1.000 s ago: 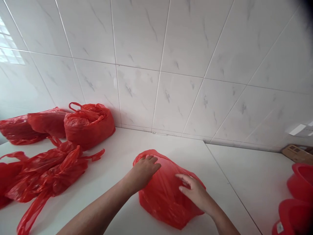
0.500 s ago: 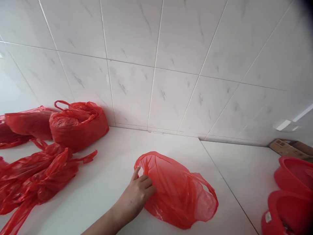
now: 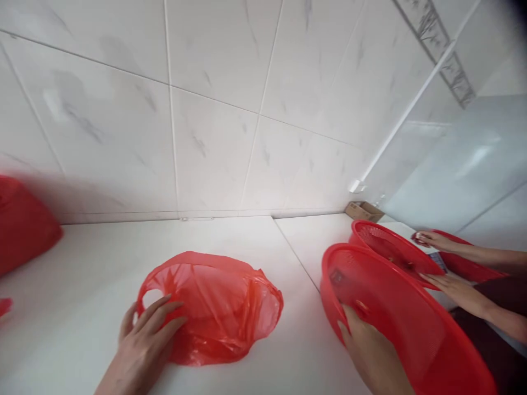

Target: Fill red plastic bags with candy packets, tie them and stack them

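A thin red plastic bag [image 3: 214,307] lies on the white counter with its mouth spread. My left hand [image 3: 144,343] is at its left edge, loosely closed on the edge by the handle hole, fingers over the bag and thumb outside. To the right, a large red plastic basket [image 3: 415,318] is tilted toward me. Its near left rim is in my right hand [image 3: 373,351], whose fingers are partly hidden. Inside the basket, a small red and yellow piece [image 3: 362,308] and a dark piece [image 3: 337,276] are too blurred to name.
Another red basket [image 3: 376,233] stands behind, with a co-worker's hands [image 3: 453,291] at it, one holding something small. A cardboard box [image 3: 364,211] is by the tiled wall [image 3: 218,153]. A full red bag [image 3: 27,225] sits at the left. A seam crosses the counter [image 3: 94,263].
The view has turned right, bringing the co-worker's hands into sight. My right hand has appeared at the near basket, which is now tilted. My left hand stays at the bag, fingers spread more.
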Motion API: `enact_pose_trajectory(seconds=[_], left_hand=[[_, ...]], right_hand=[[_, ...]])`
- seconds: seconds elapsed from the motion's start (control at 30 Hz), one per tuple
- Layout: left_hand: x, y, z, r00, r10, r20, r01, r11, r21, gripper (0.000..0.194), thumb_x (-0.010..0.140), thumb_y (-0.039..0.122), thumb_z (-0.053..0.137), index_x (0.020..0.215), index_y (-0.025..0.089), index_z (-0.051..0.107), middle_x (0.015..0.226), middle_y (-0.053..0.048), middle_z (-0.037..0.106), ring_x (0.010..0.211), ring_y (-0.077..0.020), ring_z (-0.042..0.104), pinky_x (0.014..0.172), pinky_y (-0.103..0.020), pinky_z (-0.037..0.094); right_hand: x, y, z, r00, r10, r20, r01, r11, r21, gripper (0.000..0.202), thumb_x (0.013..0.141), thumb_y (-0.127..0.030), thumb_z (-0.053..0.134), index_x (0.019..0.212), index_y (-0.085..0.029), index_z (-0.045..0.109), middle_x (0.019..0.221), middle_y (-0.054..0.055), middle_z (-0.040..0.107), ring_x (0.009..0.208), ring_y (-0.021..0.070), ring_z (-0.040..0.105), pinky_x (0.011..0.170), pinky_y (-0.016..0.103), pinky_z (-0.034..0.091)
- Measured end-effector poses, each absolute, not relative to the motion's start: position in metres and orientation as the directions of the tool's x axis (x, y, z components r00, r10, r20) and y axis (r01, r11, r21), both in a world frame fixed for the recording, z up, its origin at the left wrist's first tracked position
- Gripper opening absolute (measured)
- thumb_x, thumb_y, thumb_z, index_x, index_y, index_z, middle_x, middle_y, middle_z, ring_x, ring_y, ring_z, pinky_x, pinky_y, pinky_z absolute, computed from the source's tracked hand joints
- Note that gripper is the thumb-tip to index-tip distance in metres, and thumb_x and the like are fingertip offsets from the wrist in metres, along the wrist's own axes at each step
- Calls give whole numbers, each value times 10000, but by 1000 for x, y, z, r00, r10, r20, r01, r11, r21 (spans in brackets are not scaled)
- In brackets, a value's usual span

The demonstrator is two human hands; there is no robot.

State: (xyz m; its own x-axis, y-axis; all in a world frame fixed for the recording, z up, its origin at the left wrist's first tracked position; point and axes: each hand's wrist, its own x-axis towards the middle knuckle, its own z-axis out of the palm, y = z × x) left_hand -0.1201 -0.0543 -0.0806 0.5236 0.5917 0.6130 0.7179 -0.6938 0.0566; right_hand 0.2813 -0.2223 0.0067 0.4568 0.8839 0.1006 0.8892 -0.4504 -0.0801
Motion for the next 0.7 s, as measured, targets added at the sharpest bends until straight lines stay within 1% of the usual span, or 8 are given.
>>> enact_pose_trajectory(seconds=[0.03, 0.13, 0.3, 0.37, 0.47, 0.57, 0.63, 0.7], left_hand=[[-120, -54, -83, 507, 600, 618, 722, -688, 76, 305, 854, 224, 420, 940, 334, 691, 1124, -4, 692, 1095, -297, 593, 1037, -575, 265], [-118, -53, -88, 478, 597, 644, 719, -687, 103, 354, 850, 212, 383, 932, 341, 702, 1108, 3, 696, 1098, -303, 589, 1027, -588, 279], [-116, -53, -95, 477, 569, 670, 704, -704, 96, 294, 839, 252, 449, 950, 334, 708, 1087, -25, 712, 1103, -292, 585, 1072, -559, 238], [-117, -52, -96, 478, 573, 666, 703, -704, 101, 288, 838, 265, 452, 953, 332, 708, 1099, -32, 708, 1115, -291, 578, 1081, -549, 225], [-119, -51, -95, 500, 574, 649, 703, -706, 83, 283, 836, 276, 457, 956, 332, 707, 1106, -36, 705, 1108, -292, 580, 1089, -545, 198], [-122, -49, -92, 570, 536, 623, 680, -733, 9, 254, 820, 302, 499, 971, 355, 696, 1109, -19, 705, 1090, -295, 590, 1095, -545, 166], [-122, -48, -92, 590, 504, 630, 667, -744, -29, 243, 811, 314, 523, 978, 368, 690, 1103, -11, 708, 1077, -293, 599, 1097, -542, 158], [-122, -47, -93, 584, 481, 654, 663, -748, -42, 229, 809, 330, 534, 972, 365, 691, 1089, -11, 712, 1061, -288, 607, 1099, -534, 158]], right_hand=[[280, -217, 9, 484, 870, 89, 874, -485, -16, 419, 936, -230, 340, 1324, -160, 481, 1058, 178, 662, 931, 308, 654, 803, 448, 503], [274, -205, 19, 507, 861, 29, 853, -506, 125, 482, 923, -191, 274, 1381, -150, 420, 978, 145, 708, 858, 270, 689, 747, 378, 517], [269, -209, 36, 535, 844, -24, 833, -523, 178, 517, 913, -173, 233, 1387, -138, 434, 892, 151, 727, 779, 273, 700, 663, 368, 515], [265, -215, 43, 543, 838, -44, 834, -533, 140, 510, 912, -237, 280, 1386, -156, 448, 935, 157, 726, 813, 296, 695, 690, 392, 518], [263, -223, 51, 448, 879, -162, 886, -461, -46, 505, 873, -408, 418, 1331, -223, 523, 1082, 116, 705, 969, 315, 663, 798, 407, 507], [280, -224, 57, 427, 884, -188, 880, -455, -140, 542, 867, -522, 402, 1301, -233, 550, 1099, 106, 701, 1014, 317, 646, 846, 427, 482], [301, -220, 59, 450, 880, -155, 868, -471, -154, 550, 865, -489, 427, 1319, -196, 526, 1075, 118, 705, 1002, 309, 649, 842, 417, 479], [323, -215, 57, 437, 891, -126, 875, -453, -173, 553, 781, -390, 574, 1300, -205, 543, 1120, 99, 690, 999, 280, 651, 819, 355, 489]])
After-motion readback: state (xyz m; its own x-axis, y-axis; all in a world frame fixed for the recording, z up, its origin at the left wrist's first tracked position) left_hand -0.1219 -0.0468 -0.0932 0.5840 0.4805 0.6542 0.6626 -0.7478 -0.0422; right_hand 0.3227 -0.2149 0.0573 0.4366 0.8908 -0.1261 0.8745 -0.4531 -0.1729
